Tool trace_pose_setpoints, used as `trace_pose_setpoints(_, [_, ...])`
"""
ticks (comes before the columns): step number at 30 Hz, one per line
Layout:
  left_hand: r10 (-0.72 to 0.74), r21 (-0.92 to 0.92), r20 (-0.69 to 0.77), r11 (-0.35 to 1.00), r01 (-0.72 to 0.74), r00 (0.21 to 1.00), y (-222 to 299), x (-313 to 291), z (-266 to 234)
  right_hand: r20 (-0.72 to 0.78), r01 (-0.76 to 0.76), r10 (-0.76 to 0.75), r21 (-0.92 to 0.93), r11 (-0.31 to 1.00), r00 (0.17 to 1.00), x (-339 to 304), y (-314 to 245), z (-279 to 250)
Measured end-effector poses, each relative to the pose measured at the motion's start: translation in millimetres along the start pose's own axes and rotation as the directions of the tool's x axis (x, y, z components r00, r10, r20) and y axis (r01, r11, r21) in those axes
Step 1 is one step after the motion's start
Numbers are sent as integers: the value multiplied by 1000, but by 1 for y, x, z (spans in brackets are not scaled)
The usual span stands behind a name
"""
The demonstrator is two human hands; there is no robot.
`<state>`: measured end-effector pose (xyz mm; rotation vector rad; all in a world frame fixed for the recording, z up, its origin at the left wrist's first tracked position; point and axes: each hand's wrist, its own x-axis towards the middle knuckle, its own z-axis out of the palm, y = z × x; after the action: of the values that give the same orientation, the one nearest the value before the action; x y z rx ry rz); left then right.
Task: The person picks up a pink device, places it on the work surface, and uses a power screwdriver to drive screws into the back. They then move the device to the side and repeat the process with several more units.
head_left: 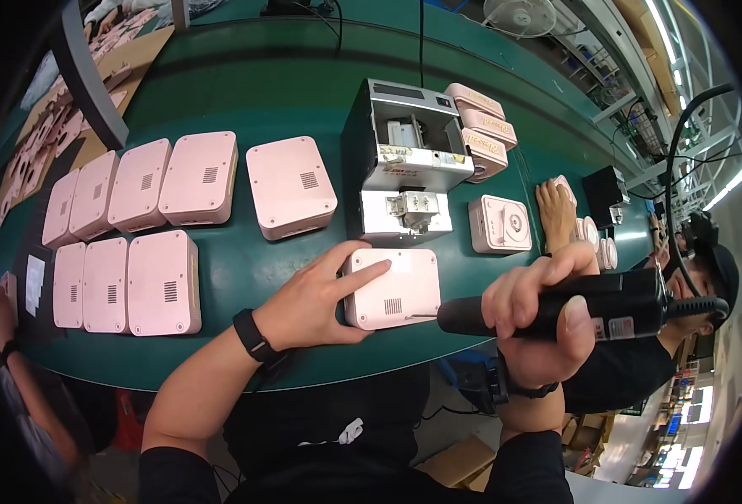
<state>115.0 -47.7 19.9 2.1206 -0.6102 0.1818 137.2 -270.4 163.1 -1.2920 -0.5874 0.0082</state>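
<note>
Near front edge of green table [226,294], R hand [522,304] wrapped round blk corded screwdriver [627,304], bit nr lower R corner of pink box [414,287]; L hand [312,302] half-spread on its L side & top. Box flat, just before grey machine [404,174]; more pink boxes [196,178] to L.

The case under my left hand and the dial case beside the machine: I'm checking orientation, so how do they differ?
The near case has a vent grille facing up; the dial case has a round dial facing up. The left hand steadies the near case, not the dial case. Both are pink with rounded corners, on the green table.
</note>
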Motion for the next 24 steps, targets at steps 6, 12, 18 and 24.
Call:
trace_pose_setpoints(6, [14, 12, -21, 1000, -14, 1000, 0, -2, 4, -15, -24, 23, -64, 998, 1000, -13, -3, 3])
trace_pose_setpoints(12, [20, 24, -44, 1000, -19, 999, 1, -2, 4, -8, -55, 55, -57, 997, 998, -15, 0, 5])
trace_pose_setpoints(18, [22, 17, -38, 1000, -21, 999, -1, -2, 3, -7, -72, 71, -70, 995, 997, -16, 1, 8])
trace_pose_setpoints(24, [4, 3, 11, 1000, -4, 1000, 1, -1, 1, 0, -82, 82, -60, 995, 997, -17, -1, 9])
